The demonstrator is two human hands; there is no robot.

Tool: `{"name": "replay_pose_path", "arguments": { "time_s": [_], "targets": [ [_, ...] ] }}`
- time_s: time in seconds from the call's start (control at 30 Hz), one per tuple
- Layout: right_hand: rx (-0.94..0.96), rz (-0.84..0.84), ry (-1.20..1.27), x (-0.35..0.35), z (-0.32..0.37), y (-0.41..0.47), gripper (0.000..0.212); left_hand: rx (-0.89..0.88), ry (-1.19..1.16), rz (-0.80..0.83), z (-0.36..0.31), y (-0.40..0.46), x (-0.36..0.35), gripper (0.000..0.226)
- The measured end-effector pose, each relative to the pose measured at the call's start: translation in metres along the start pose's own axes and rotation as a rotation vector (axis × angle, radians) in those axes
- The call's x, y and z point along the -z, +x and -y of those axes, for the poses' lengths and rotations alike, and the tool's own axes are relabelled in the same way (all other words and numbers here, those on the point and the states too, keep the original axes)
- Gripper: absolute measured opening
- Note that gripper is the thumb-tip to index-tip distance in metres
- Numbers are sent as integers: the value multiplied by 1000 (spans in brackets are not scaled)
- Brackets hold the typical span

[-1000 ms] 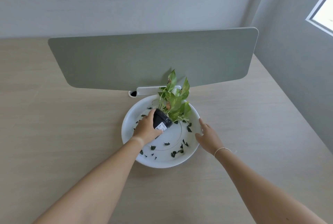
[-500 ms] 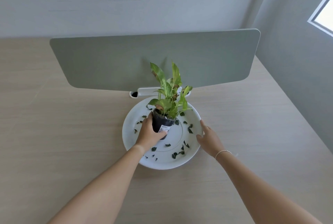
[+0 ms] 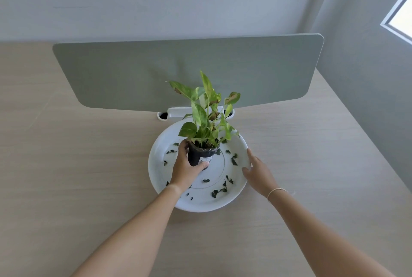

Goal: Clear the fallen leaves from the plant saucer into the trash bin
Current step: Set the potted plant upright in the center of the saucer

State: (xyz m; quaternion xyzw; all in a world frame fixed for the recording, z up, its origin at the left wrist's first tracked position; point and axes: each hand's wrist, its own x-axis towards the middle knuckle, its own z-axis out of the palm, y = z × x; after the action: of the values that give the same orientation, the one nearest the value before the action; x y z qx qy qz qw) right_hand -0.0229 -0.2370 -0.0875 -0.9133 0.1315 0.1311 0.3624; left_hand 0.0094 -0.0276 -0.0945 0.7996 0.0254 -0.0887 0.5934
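Both forearms are showing bare, with no sleeves reaching into view. The right wrist is wearing a thin, pale bracelet (image 3: 277, 191), and the left wrist is wearing nothing.

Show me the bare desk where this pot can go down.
Bare desk lies left of the saucer, and right of it beyond the right hand. Crowded: the saucer, strewn with leaves, and behind it the screen's bracket.

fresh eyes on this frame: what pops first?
The leafy green plant in a black plastic pot, gripped by the left hand at the middle of the round white saucer. Dark fallen leaf scraps dot the saucer; the right hand rests on its right rim.
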Motion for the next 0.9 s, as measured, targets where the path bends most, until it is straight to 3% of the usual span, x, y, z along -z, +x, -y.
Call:
{"name": "replay_pose_path", "arguments": {
  "time_s": [0.2, 0.37, 0.5, 0.9],
  "targets": [
    [-6, -3, 10, -1, 1, 0, 67, 20, 26, -30, 6, -2, 0, 74],
    [-2, -3, 23, -2, 0, -1, 67, 74, 133, -13, 19, 1, 5, 41],
    [-1, -7, 26, -1, 1, -1, 67, 91, 179, 2, 23, 2, 6, 64],
    [-20, -9, 22, -2, 1, 0, 68, 148, 162, 65, 23, 11, 5, 58]
  ]
}}
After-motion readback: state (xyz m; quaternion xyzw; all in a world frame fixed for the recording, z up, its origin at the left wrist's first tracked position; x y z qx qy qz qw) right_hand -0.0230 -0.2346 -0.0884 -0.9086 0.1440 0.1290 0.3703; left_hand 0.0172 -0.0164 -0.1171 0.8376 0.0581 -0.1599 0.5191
